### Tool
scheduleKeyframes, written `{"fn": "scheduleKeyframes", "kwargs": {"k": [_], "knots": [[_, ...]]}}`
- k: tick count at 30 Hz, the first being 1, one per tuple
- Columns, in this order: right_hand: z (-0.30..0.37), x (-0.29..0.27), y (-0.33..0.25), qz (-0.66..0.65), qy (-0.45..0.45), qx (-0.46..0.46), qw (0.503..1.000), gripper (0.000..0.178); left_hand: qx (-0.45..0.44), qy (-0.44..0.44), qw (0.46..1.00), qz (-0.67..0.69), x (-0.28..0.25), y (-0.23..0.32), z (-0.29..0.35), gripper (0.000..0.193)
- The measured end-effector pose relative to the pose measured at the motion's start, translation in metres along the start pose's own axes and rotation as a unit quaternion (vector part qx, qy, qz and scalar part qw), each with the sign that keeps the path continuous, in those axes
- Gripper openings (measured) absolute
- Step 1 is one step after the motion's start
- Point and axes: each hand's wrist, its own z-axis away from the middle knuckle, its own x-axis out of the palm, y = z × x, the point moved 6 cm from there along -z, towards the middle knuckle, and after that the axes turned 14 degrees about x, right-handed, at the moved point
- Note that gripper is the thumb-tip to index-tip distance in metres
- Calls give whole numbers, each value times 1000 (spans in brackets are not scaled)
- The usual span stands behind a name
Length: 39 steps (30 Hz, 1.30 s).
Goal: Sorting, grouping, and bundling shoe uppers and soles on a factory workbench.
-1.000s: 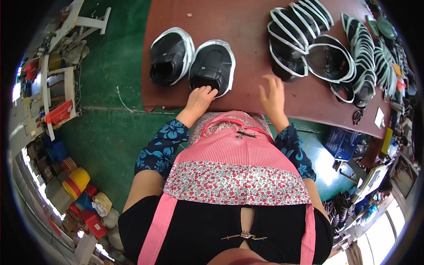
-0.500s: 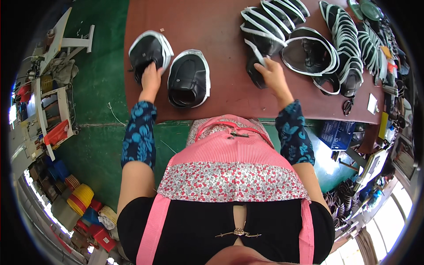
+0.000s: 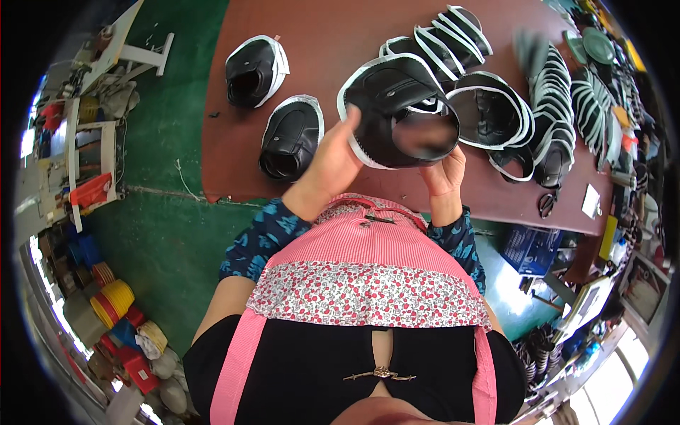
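Note:
I hold a black shoe upper (image 3: 388, 91) with a white edge above the table, its round opening tilted toward me. My left hand (image 3: 334, 161) grips its left edge, the thumb lying on the outside. Under the right end, my right hand (image 3: 448, 172) is closed around the lower rim; part of its fingers is hidden behind the upper. On the left of the table two more black uppers stand apart: a farther one (image 3: 253, 72) and a nearer one (image 3: 294, 138). Just beyond the held piece is a pile of uppers (image 3: 450, 46), and a wide, open one (image 3: 489, 110) lies to its right.
Long nested rows of uppers (image 3: 554, 106) fill the table's right side. Near its front edge lie a small black tool (image 3: 546, 205) and a white card (image 3: 591, 201). A blue crate (image 3: 531, 249) stands below the brown tabletop (image 3: 340, 32), over a green floor.
My left hand has let go of the far-left upper and come right to grip another. My right hand has raised that upper off the table toward me. The view has shifted slightly.

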Motion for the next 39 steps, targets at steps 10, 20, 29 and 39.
{"fn": "scheduleKeyframes", "kwargs": {"k": [10, 20, 29, 39], "knots": [[-4, 8, -48, 195, 144, 76, 967, 35, 340, 203, 833, -387, -13, 4, 21, 43], [-58, 49, -10, 876, 155, -110, 443, 21, 430, -7, 427, -795, -3, 32, 124, 28], [-155, -38, -73, 963, 262, -69, 17, 103, 246, -166, 282, -912, -192, 89, 106, 35], [-134, -70, -81, 738, 271, 167, 595, 26, 150, 46, 303, -940, -219, 97, 88, 56]]}}
